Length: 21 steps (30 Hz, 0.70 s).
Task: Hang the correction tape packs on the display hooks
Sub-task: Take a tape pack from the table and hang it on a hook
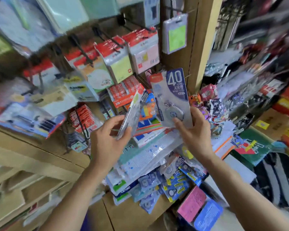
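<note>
You had hung neither pack yet: your right hand (195,130) pinched the "40" pack (172,97) upright, your left hand (110,135) gripped a second pack (132,112) edge-on, hooks (83,50) stood at eleven o'clock, and a heap of packs (172,185) lay at six.

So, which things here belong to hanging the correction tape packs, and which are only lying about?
Job: blue 40 tape pack in the right hand; second tape pack in the left hand; loose tape packs below; display hooks.
Lying about: sticky note packs, hung; pink box; blue box.
</note>
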{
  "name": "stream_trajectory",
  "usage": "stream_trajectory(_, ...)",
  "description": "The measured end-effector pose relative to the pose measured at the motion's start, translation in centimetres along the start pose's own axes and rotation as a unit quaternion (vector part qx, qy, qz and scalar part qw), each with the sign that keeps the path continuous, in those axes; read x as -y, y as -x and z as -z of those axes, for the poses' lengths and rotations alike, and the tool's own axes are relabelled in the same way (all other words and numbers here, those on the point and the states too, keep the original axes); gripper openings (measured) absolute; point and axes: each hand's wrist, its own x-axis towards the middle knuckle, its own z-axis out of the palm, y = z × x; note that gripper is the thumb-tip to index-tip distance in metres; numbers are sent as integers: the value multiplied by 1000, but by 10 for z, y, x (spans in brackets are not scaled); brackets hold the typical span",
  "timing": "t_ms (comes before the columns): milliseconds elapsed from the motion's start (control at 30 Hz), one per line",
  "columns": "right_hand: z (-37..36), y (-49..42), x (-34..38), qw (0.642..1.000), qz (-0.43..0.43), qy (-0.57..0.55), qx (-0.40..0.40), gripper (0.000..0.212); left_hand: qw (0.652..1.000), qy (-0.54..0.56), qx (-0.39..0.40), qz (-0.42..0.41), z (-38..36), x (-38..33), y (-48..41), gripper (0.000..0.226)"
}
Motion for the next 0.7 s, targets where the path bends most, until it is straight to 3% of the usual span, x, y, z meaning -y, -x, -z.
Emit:
stream_trajectory(367,-5,-98,127,976,197,-81,-50,33,975,20,-172,-140,94,-88,-89,28)
stream_trajectory(700,-14,-169,218,954,245,-159,-62,23,942,73,-267,-188,161,-152,-161,35)
